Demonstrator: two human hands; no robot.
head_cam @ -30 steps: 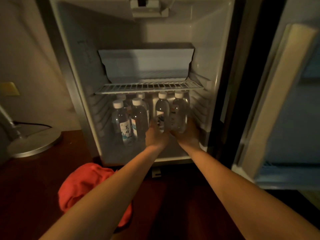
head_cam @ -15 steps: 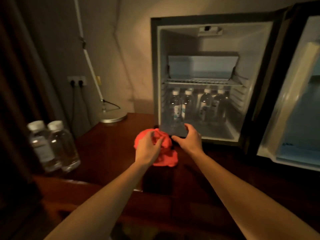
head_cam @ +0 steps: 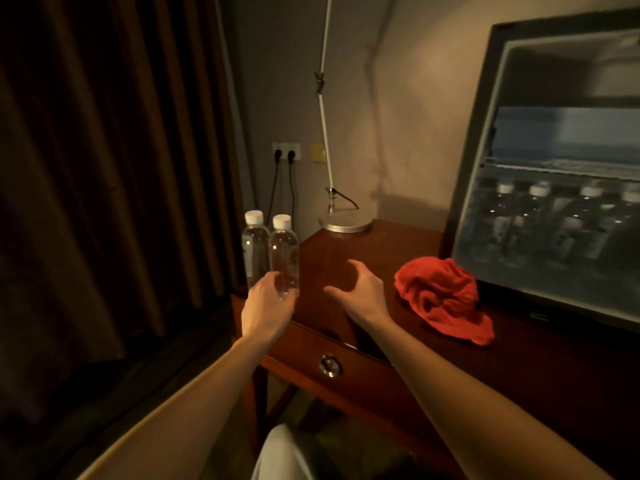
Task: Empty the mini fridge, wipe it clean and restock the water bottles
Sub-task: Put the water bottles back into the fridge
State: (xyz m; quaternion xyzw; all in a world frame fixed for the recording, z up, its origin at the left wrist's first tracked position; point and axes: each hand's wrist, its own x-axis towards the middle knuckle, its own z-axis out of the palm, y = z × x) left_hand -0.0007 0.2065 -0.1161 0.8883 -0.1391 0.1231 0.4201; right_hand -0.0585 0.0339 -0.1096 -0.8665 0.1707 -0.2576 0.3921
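Note:
Two clear water bottles with white caps stand side by side at the left edge of the dark wooden table [head_cam: 346,258], the nearer bottle [head_cam: 284,254] in front of the farther bottle [head_cam: 254,247]. My left hand [head_cam: 268,304] is at the base of the nearer bottle, fingers spread and touching it, not closed round it. Over the bare tabletop between the bottles and the red cloth [head_cam: 445,296], my right hand [head_cam: 360,289] hovers open and holds nothing. The mini fridge [head_cam: 485,168] stands open at the right, with several bottles [head_cam: 533,220] on its lower level.
A desk lamp's round metal base [head_cam: 346,223] sits at the back of the table with its thin arm rising up. A wall socket [head_cam: 285,152] with two plugs is behind. Dark curtains [head_cam: 104,168] hang at the left. A drawer knob [head_cam: 329,365] faces me.
Both hands have left the bottles inside the fridge and swung left across the table. My view turned left with them, and my left hand now touches a bottle on the table.

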